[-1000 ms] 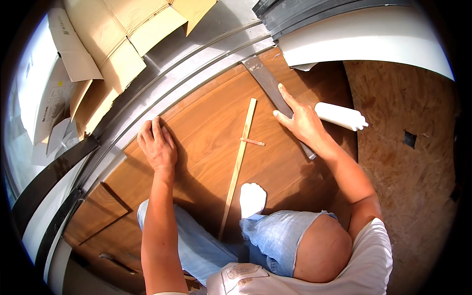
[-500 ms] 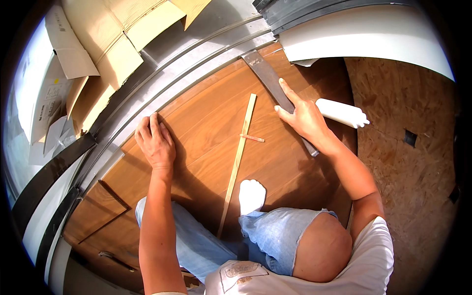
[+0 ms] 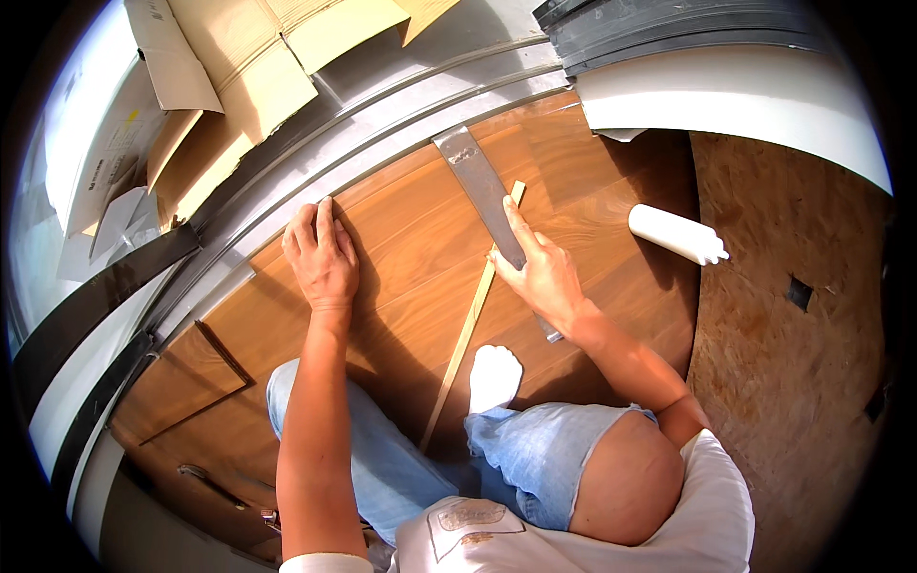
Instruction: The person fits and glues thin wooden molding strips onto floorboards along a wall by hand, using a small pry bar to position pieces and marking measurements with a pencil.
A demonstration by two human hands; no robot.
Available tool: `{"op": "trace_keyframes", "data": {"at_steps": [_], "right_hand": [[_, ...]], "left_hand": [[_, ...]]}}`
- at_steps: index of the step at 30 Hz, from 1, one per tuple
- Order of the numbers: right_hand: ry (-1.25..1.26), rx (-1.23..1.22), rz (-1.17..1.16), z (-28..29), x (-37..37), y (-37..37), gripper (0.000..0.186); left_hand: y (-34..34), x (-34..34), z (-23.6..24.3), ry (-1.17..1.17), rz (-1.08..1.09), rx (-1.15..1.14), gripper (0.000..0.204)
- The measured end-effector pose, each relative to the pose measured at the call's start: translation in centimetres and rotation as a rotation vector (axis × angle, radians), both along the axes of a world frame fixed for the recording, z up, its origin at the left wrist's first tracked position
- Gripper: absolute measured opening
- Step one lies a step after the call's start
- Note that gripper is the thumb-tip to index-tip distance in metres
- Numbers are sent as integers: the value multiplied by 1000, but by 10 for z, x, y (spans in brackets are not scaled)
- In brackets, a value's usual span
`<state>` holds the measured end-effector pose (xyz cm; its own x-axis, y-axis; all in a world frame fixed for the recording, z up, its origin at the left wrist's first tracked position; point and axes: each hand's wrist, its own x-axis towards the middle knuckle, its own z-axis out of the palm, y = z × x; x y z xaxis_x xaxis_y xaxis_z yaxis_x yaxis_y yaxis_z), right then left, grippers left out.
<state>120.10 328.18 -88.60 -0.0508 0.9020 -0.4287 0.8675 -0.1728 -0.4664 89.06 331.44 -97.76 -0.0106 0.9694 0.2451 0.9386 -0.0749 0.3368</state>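
Note:
My right hand (image 3: 543, 277) grips a flat dark metal bar (image 3: 478, 181), index finger along its top and thumb at its left edge. The bar's far end lies by the floor's far edge; its near end shows below the hand. A thin pale wooden strip (image 3: 465, 336) lies on the brown wood planks (image 3: 411, 248), and the bar and hand cover part of it near its far end. At the far edge of the planks, my left hand (image 3: 323, 256) rests with bent fingers on the wood, holding nothing.
A white bottle (image 3: 673, 233) lies right of my right hand, near the bare chipboard (image 3: 774, 344). Grey metal track (image 3: 382, 119) runs along the far edge, with cardboard (image 3: 244, 76) beyond it. A loose plank piece (image 3: 181, 377) and a curved dark tool (image 3: 212, 485) lie at left.
My right hand has slid the metal bar left, from beside the wooden strip to over it. My left hand stays at the planks' far edge. The view has shifted slightly.

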Motion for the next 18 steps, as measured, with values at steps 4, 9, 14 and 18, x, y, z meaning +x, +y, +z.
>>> {"op": "trace_keyframes", "data": {"at_steps": [4, 9, 14, 18], "right_hand": [[42, 36, 38, -4, -20, -7, 85], [18, 109, 63, -19, -27, -16, 87], [11, 106, 59, -28, -24, -19, 89], [-28, -39, 57, 4, -24, 0, 91]], "left_hand": [[-1, -1, -1, 7, 27, 4, 44], [1, 0, 4, -16, 19, 11, 42], [3, 1, 5, -15, 14, 6, 40], [2, 1, 5, -13, 20, -19, 41]]}}
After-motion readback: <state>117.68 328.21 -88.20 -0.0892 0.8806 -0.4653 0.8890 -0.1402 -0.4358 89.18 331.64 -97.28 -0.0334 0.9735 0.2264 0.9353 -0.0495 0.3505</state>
